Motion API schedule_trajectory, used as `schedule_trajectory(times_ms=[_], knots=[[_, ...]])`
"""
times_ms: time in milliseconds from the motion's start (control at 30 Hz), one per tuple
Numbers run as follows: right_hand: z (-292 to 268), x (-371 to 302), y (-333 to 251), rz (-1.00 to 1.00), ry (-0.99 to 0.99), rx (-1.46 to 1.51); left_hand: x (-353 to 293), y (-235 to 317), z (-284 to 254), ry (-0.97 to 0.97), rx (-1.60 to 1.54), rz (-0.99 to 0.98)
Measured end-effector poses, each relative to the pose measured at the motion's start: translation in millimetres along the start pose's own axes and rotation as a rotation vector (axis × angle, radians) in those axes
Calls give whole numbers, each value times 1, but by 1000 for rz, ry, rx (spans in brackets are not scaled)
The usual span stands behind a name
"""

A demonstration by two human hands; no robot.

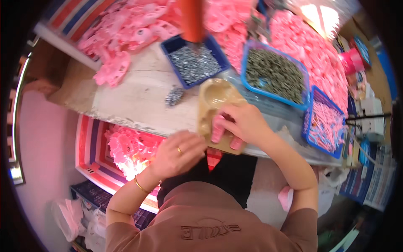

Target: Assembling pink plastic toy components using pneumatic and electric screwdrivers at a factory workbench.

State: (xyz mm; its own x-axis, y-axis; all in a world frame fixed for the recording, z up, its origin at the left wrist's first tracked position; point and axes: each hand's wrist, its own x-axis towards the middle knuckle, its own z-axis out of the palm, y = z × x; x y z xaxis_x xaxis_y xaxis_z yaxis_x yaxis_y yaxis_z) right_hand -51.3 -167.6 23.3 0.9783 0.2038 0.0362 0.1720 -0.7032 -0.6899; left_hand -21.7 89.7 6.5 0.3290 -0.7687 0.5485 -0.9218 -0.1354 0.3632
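Observation:
A tan moulded holder (pixel 203 105) with rounded hollows lies at the table's front edge. My right hand (pixel 248 125) reaches over it, with thumb and fingers closed on a pink plastic piece (pixel 217 129) in the holder. Another pink piece (pixel 236 143) sits beside it, under the hand. My left hand (pixel 179 152) is at the holder's near left side, fingers stretched out and slightly bent; nothing shows in it. A blurred orange rod-shaped tool (pixel 192 19) hangs above a dark blue tray (pixel 183 82) of small silvery metal parts.
Right of the holder stand a blue basket (pixel 277 99) of dark small parts and a blue basket (pixel 308 126) of pink and white strips. Pink plastic parts (pixel 308 50) pile up behind. A small heap of metal parts (pixel 174 96) lies left. A striped bin (pixel 90 157) of pink parts stands below.

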Motion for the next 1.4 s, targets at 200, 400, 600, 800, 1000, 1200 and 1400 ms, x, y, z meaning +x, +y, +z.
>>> schedule_trajectory(times_ms=[200, 400, 600, 800, 1000, 1200, 1400], knots=[[-5, -3, -24, 8, 29, -152, -27, -129, -45, 220, 512, -477], [-7, -4, -35, 25, 60, -92, -63, -202, -90, 163, 690, -754], [-17, -23, -29, 97, 202, 35, -46, -124, -76, 293, 601, -462], [-37, -24, -36, 134, 503, 120, 5, -36, -35, 36, 309, -149], [-36, -49, -17, 205, 480, 89, 45, -15, 0, -127, 175, 5], [-30, -75, -12, 132, 311, -31, 38, -7, 15, -174, 174, 24], [-19, -81, -1, 41, 230, -144, 46, -3, 20, -165, 161, -119]])
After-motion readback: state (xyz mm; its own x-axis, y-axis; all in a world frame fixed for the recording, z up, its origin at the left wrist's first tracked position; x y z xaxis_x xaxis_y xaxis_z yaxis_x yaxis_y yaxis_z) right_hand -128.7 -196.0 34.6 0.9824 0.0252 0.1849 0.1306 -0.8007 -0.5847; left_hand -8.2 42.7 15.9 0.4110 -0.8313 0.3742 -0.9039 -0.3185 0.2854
